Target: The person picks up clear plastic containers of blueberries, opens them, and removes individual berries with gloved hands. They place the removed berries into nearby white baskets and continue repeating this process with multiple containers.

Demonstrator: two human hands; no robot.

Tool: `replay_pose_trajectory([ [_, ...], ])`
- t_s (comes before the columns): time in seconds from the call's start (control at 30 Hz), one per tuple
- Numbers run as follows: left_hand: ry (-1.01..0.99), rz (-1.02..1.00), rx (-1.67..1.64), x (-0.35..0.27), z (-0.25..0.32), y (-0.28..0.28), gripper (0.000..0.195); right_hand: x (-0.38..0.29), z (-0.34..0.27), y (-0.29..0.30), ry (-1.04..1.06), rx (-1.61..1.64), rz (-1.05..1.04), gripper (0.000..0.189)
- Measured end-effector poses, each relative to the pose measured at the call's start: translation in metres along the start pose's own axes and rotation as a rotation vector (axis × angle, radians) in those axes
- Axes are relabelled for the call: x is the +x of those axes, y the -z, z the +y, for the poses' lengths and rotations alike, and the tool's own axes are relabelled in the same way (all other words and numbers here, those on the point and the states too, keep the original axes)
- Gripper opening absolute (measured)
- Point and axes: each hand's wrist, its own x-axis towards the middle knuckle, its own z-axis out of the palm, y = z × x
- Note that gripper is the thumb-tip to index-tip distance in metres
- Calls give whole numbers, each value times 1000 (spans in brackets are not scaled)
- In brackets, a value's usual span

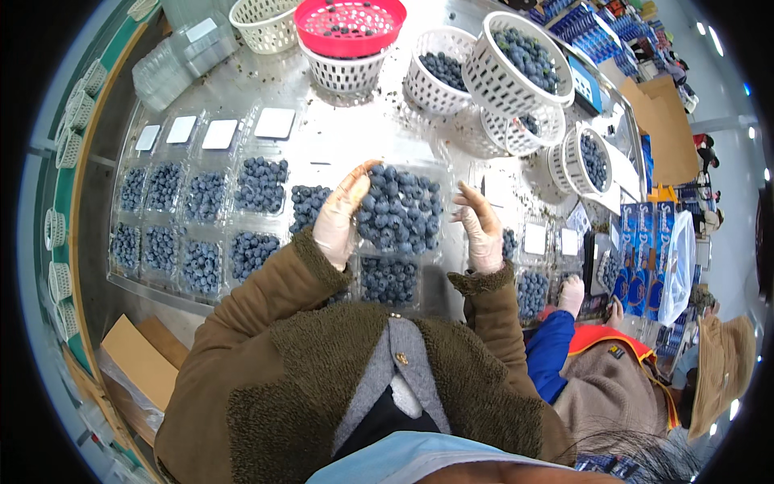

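My left hand [340, 219], in a thin pale glove with bare fingertips, holds the left side of a transparent plastic clamshell punnet [446, 199]. Blueberries [400, 209] fill its base. The punnet looks raised above the metal table and partly covers those behind and below it. To its right, my right hand [482, 225] is gloved too, its fingers apart and nothing in them. A gap separates that hand from the punnet. Just in front of my body lies another filled punnet [389, 281]. Part of one more [309, 206] shows behind my left hand.
Rows of filled punnets [261, 184] lie at left, lids open. Stacked empty punnets [181, 60], a red sieve [351, 27] and white baskets of blueberries [444, 69] stand at the back. A co-worker's gloved hand [571, 295] is close on my right, beside blue cartons [638, 260].
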Motion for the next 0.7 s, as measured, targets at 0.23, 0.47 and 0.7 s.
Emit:
replay_pose_trajectory([
  [0.23, 28, -32, 79, -4, -10, -3, 36, 5, -14, -14, -86, 320, -135, 70],
  [0.47, 113, 22, 97, -1, -11, -6, 36, 13, -24, -14, -102, 205, -41, 81],
  [0.7, 118, -38, 98, 1, -11, -7, 42, 14, -5, -8, -81, 308, -60, 63],
])
